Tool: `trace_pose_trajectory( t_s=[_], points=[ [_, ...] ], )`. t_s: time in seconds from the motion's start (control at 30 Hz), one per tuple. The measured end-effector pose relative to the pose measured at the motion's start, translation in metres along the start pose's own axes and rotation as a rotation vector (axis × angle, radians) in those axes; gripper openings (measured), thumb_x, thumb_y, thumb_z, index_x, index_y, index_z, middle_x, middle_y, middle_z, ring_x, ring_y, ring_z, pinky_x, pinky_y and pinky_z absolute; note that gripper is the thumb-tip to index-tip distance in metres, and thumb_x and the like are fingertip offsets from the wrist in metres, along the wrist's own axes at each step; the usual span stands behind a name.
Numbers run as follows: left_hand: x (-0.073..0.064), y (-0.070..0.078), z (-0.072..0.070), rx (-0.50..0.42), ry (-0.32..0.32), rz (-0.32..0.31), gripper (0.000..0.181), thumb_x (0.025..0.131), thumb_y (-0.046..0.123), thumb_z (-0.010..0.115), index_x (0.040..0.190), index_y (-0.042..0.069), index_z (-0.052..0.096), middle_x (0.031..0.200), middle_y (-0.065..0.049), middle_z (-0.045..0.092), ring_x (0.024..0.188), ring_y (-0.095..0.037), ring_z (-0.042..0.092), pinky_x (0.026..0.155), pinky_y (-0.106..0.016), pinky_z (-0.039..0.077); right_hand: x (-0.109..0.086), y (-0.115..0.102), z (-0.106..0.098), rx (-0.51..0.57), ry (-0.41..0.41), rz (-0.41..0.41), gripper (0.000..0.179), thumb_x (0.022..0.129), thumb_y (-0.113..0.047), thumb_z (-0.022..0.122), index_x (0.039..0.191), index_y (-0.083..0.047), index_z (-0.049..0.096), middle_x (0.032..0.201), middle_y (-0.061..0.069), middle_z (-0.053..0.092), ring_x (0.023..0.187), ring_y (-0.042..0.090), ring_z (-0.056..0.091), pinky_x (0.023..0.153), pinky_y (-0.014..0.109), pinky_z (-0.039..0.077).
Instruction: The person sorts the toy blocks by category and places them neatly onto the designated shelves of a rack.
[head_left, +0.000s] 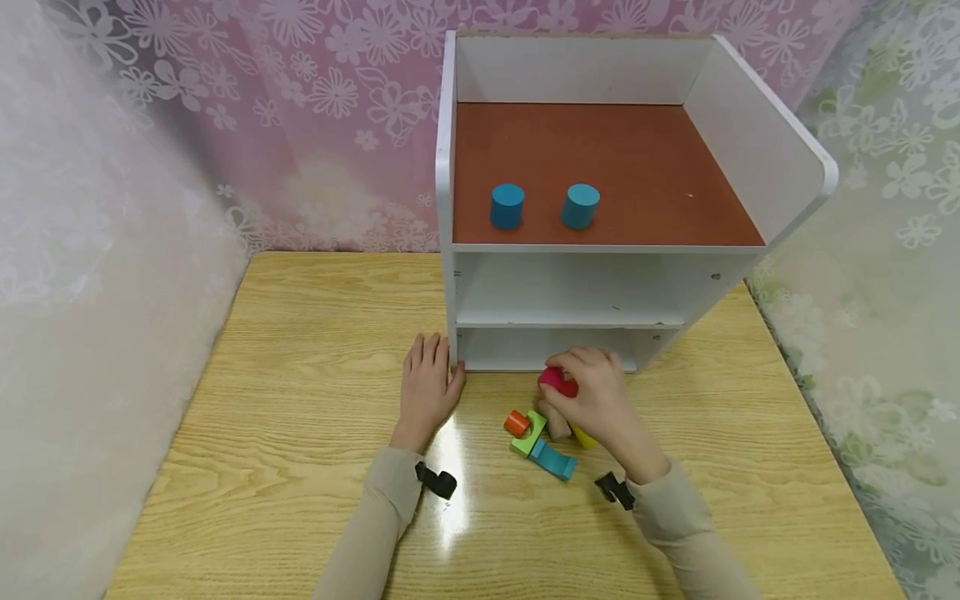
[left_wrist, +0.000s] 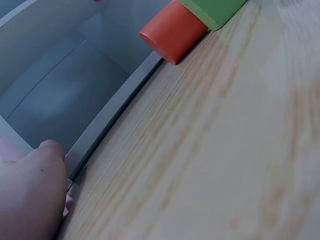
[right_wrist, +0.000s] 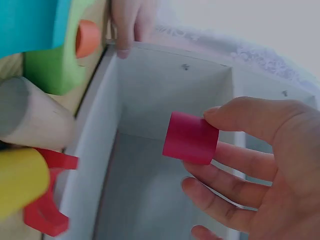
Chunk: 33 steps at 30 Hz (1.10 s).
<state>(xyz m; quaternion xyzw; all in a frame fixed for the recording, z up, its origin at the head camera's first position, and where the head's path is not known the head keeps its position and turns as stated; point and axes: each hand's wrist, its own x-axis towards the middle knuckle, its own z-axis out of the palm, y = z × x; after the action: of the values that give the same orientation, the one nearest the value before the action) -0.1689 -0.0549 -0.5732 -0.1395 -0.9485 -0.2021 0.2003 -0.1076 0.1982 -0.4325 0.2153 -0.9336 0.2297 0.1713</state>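
My right hand (head_left: 596, 392) pinches a magenta cylinder block (right_wrist: 191, 138) between thumb and fingertips, in front of the shelf's lowest compartment. Below it on the table lie a red arch block (right_wrist: 50, 200), a plain wooden cylinder (head_left: 555, 421) and a yellow block (right_wrist: 20, 182), partly hidden by the hand in the head view. Beside them are a green notched block (head_left: 531, 435), an orange cylinder (head_left: 516, 423) at its notch and a blue curved block (head_left: 552, 460). My left hand (head_left: 429, 387) rests flat on the table, thumb at the shelf's lower left corner.
The white shelf unit (head_left: 570, 287) stands at the back of the wooden table (head_left: 315, 400). On its reddish-brown top (head_left: 637, 167) stand a blue cylinder (head_left: 507, 208) and a lighter teal cylinder (head_left: 580, 208) near the front edge. Flowered curtains (head_left: 337, 125) hang behind and at both sides.
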Motion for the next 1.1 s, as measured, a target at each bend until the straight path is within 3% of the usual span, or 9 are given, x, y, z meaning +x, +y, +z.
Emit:
trace_pose_trajectory(
  t_s=[0.43,0.73,0.87,1.0,1.1],
  points=[
    [-0.001,-0.001,0.002,-0.008,-0.008,-0.002,0.049,0.094,0.039,0.043,0.132,0.008,0.048,0.134,-0.015,0.047,0.131,-0.04,0.035,0.107,-0.051,0.028,0.002,-0.011,-0.039,0.008,0.082,-0.161,0.024,0.067,-0.016,0.079,0.087,-0.006,0.069,0.082,0.004,0.066,0.079,0.023,0.057,0.076,0.047,0.035],
    [-0.001,-0.002,0.004,-0.014,0.012,0.006,0.049,0.093,0.039,0.044,0.131,0.008,0.049,0.133,-0.016,0.049,0.13,-0.04,0.036,0.107,-0.051,0.028,0.01,-0.016,-0.073,0.055,0.081,-0.228,0.027,0.066,-0.015,0.079,0.09,-0.008,0.069,0.083,0.002,0.066,0.079,0.019,0.056,0.077,0.043,0.034],
    [-0.001,-0.002,0.002,-0.014,0.005,0.002,0.049,0.093,0.039,0.044,0.131,0.008,0.049,0.133,-0.016,0.048,0.13,-0.04,0.035,0.107,-0.05,0.027,0.014,-0.018,-0.089,0.079,0.058,-0.245,0.026,0.075,-0.029,0.074,0.091,-0.009,0.07,0.085,0.0,0.067,0.082,0.017,0.056,0.078,0.04,0.034],
    [0.0,-0.001,0.002,-0.015,0.005,0.001,0.05,0.093,0.039,0.044,0.132,0.008,0.049,0.133,-0.016,0.048,0.13,-0.04,0.035,0.107,-0.05,0.028,0.018,-0.02,-0.104,0.102,0.052,-0.271,0.039,0.086,-0.048,0.06,0.092,-0.011,0.07,0.087,-0.002,0.067,0.084,0.016,0.056,0.077,0.039,0.034],
    [0.0,-0.001,0.001,-0.018,0.006,0.0,0.049,0.093,0.039,0.045,0.131,0.008,0.049,0.133,-0.016,0.048,0.13,-0.041,0.036,0.106,-0.051,0.028,0.024,-0.023,-0.117,0.125,0.054,-0.303,0.04,0.088,-0.05,0.056,0.093,-0.012,0.07,0.085,-0.004,0.067,0.082,0.012,0.055,0.076,0.037,0.032]
  ],
)
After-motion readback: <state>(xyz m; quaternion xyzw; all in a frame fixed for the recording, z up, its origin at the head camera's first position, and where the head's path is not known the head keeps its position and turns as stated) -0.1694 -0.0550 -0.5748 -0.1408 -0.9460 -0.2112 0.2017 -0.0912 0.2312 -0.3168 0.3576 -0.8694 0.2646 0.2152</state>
